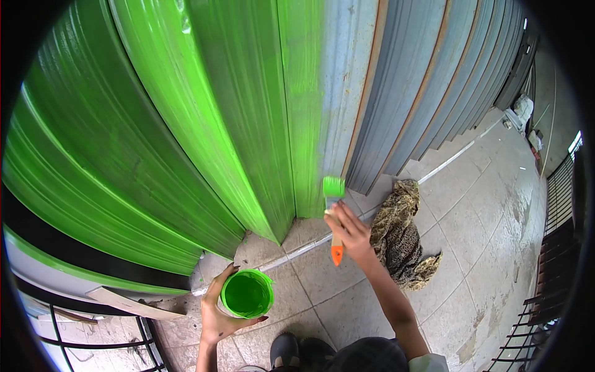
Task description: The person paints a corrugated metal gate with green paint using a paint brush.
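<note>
My right hand (351,228) grips a paintbrush (336,253) by its wooden, orange-tipped handle. Bright green paint coats the bristles, which are up against or just in front of the lower edge of a corrugated metal panel (307,124). Left of the brush the metal is green; to its right it is bare grey-blue with rusty ridges. In my left hand (217,313) is a small paint tub (271,291), fingers wrapped around its side. Green paint fills part of the tub, and its rim is smeared with green.
A crumpled patterned cloth (400,239) lies on the tiled floor (334,310) beside my right forearm. My dark shoes (286,348) show at the bottom. Black metal bars (99,343) stand at lower left, a dark grille (558,192) at right. White debris (522,110) sits at the far right.
</note>
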